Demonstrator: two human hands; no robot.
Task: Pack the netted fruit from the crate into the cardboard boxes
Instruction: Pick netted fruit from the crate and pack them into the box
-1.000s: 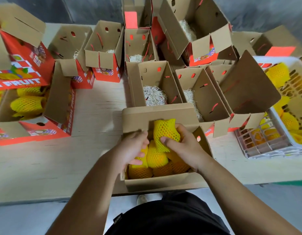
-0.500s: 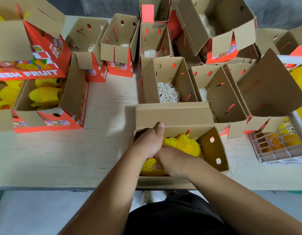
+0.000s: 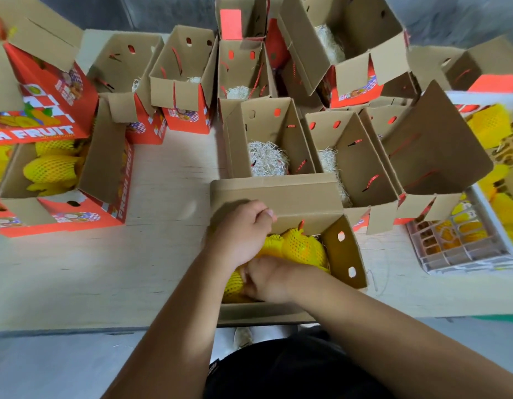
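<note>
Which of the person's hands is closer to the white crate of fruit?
Right. The right hand is in the near box, on the crate's side; the left hand is further left, beyond it.

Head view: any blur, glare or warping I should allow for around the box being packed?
Head view: wide-angle warping bends the table edge and splays the far boxes; the crate at right is smeared by motion blur; the left hand is slightly soft; lighting is even, no strong glare, netted fruit reads clearly.
</note>
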